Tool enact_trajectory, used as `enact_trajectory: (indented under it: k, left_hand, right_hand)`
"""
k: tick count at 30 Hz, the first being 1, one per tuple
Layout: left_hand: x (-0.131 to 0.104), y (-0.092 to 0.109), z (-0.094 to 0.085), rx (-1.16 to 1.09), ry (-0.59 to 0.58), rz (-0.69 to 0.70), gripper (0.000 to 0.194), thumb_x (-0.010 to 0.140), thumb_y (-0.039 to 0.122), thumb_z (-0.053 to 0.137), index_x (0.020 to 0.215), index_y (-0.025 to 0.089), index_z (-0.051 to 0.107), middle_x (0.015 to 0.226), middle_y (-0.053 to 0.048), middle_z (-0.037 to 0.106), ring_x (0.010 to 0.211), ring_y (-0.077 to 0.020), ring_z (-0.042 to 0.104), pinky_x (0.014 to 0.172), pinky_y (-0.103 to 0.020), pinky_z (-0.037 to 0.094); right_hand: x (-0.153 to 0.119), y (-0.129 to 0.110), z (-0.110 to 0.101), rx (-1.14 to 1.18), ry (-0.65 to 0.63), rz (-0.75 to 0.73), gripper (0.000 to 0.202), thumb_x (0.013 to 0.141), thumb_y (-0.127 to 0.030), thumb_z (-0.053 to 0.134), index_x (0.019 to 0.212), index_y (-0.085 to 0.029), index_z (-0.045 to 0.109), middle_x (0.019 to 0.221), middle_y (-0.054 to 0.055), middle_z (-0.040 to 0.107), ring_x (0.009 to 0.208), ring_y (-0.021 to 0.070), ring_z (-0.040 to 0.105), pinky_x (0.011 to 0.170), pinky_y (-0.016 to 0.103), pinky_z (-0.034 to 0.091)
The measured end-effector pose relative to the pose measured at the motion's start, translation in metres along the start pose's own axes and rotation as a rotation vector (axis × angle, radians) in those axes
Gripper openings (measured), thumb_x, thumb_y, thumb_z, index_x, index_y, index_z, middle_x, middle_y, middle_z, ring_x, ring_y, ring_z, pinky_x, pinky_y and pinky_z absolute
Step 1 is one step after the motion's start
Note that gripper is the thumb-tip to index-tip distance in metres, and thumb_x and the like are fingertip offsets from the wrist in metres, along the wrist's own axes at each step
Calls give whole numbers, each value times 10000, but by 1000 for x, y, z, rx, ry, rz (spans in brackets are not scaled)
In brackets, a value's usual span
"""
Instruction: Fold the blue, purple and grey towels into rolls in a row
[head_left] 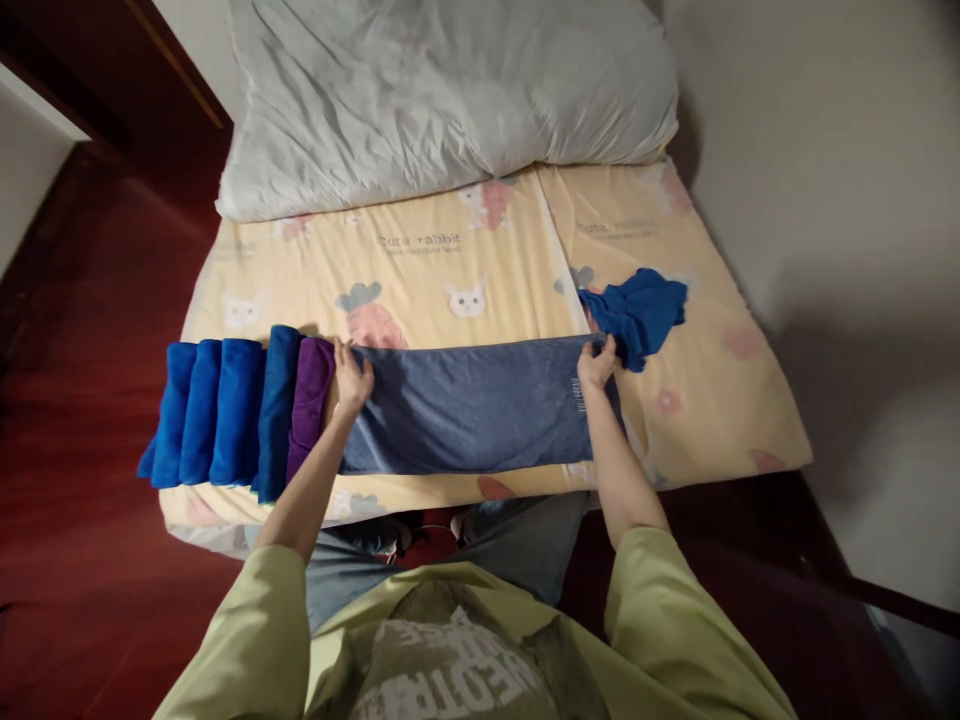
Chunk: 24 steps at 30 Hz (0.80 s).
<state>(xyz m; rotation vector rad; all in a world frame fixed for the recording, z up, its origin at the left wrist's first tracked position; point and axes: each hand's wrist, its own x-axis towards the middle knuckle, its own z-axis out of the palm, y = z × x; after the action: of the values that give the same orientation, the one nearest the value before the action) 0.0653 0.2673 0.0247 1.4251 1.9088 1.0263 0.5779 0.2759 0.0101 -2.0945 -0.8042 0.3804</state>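
Observation:
A grey-blue towel [472, 410] lies flat as a long strip across the near part of the bed. My left hand [352, 380] pinches its far left corner, right beside a purple rolled towel [310, 405]. At the far right corner, my right hand [598, 363] grips the towel's edge close to some small light lettering. A crumpled blue cloth [641, 308] lies just beyond my right hand. Left of the purple roll stand a darker blue roll [277, 410] and several bright blue rolled towels [238, 410], packed side by side.
The bed's yellow sheet [495, 280] carries rabbit and carrot prints. A bulky pale grey quilt [450, 90] is heaped at its far end. A wall [840, 200] borders the right side, and dark red floor [82, 480] shows to the left.

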Motion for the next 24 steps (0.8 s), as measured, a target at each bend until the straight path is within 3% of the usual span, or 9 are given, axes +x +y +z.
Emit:
enact_trajectory:
  k: [3,5,8,11,14,18,21,24]
  left_hand:
    - [-42,17,35,403,-177,345,553,983,286,464,1515,133,454,1687,-173,241,1593,-329,95,1281,-586,124]
    - [-64,28,62,522,-282,462,589,1015,354,408,1567,148,412,1704,-137,202,1595,-338,55,1277,-609,83]
    - [-79,39,96,587,-354,507,631,1025,415,380,1599,153,374,1708,-117,181,1592,-353,58,1273,-618,78]
    - [-79,39,114,616,-392,486,619,1019,399,386,1601,187,383,1701,-103,212,1588,-365,87,1258,-651,78]
    - [-75,33,118,617,-384,495,618,1020,416,392,1606,220,373,1702,-81,216,1587,-370,90,1251,-663,64]
    - [-68,25,110,614,-354,509,618,1027,484,399,1600,251,389,1706,-57,210,1589,-362,84,1263,-635,50]
    - [-55,15,92,628,-290,420,620,1029,490,392,1594,234,403,1708,-63,206,1589,-366,75,1263,-632,45]
    - [-37,1,66,664,-228,317,626,1030,483,393,1601,227,386,1710,-74,204,1585,-383,64,1248,-659,43]
  right_hand:
    - [-60,-21,19,-196,-141,-398,574,975,-290,464,1498,-53,470,1605,219,394,1538,297,321,1264,543,287]
    - [-108,-38,39,-291,-324,-618,547,1027,-356,383,1501,-104,492,1646,174,342,1569,293,247,1282,573,221]
    - [-170,-56,73,-378,-573,-842,564,1054,-410,333,1546,-162,453,1675,118,300,1591,271,187,1304,564,140]
    - [-199,-58,101,-434,-697,-882,570,1062,-394,306,1579,-173,401,1686,94,273,1593,249,185,1312,549,109]
    - [-201,-50,111,-435,-697,-891,579,1067,-398,284,1595,-177,368,1699,76,229,1599,231,165,1317,534,99]
    - [-180,-39,104,-418,-696,-927,603,1065,-453,279,1602,-190,358,1695,62,245,1595,215,183,1320,499,120]
    - [-146,-27,90,-465,-655,-866,632,1061,-472,266,1606,-161,345,1690,81,255,1591,223,194,1316,502,126]
    - [-95,-5,67,-564,-574,-760,648,1061,-459,224,1612,-130,319,1693,91,245,1592,218,190,1313,497,137]
